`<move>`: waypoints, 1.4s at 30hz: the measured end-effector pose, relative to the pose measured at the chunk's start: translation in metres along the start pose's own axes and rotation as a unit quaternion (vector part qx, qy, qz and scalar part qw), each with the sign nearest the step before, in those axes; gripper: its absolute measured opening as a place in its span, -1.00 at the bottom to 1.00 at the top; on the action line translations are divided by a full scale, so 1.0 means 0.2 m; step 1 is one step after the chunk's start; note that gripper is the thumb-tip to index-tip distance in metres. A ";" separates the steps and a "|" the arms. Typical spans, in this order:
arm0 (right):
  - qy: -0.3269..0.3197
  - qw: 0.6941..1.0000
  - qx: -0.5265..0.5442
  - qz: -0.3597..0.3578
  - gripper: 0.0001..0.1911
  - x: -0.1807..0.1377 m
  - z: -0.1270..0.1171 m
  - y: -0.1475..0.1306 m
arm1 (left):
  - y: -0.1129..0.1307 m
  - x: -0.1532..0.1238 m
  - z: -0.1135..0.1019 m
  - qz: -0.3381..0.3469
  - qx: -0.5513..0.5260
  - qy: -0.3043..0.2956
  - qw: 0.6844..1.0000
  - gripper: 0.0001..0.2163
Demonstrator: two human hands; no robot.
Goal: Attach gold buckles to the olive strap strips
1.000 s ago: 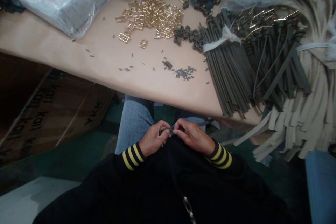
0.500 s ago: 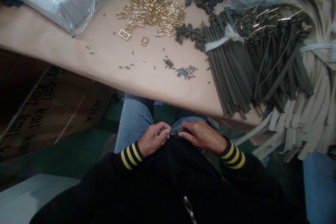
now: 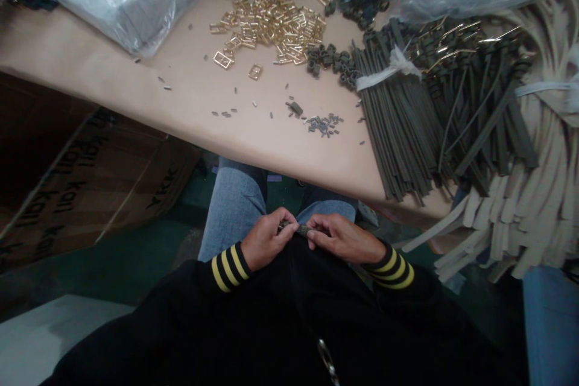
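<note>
Above my lap, my left hand point(image 3: 266, 241) and my right hand point(image 3: 347, 239) are close together on a narrow olive strap point(image 3: 304, 230). The fingertips of my left hand pinch one end, where a small dark part is mostly covered by the fingers. On the other side, my right thumb and fingers are closed around the strap, hiding most of its length. On the table ahead lie a pile of gold buckles point(image 3: 289, 24), small olive loops point(image 3: 332, 60) and a scatter of tiny metal clips point(image 3: 324, 125).
A tied bundle of olive straps point(image 3: 393, 126) hangs over the table's front edge at the right, beside long beige straps point(image 3: 534, 211). A plastic-wrapped package point(image 3: 131, 0) lies at the back left. A cardboard box point(image 3: 113, 187) stands below the table point(image 3: 181, 108).
My right hand has shifted slightly left, closer to my left hand, and its fingers have curled further around the strap. The whole view has shifted a little.
</note>
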State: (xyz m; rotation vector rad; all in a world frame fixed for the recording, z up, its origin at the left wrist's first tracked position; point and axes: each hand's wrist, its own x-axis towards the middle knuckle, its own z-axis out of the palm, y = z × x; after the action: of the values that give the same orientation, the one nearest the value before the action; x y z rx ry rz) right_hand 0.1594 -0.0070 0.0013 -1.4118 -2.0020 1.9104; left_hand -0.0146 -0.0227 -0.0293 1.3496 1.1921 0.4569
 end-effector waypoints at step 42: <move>0.543 0.703 -0.410 0.206 -0.75 0.00 -1.36 0.08 | 0.25 0.61 -0.40 0.361 0.401 0.297 0.788 -0.84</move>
State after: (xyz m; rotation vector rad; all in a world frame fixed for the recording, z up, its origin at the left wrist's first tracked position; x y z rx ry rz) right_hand 0.3272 0.2009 0.0550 -2.4176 -1.8357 -0.2280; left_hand -0.0167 0.1300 -0.0154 2.5691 1.4047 1.0521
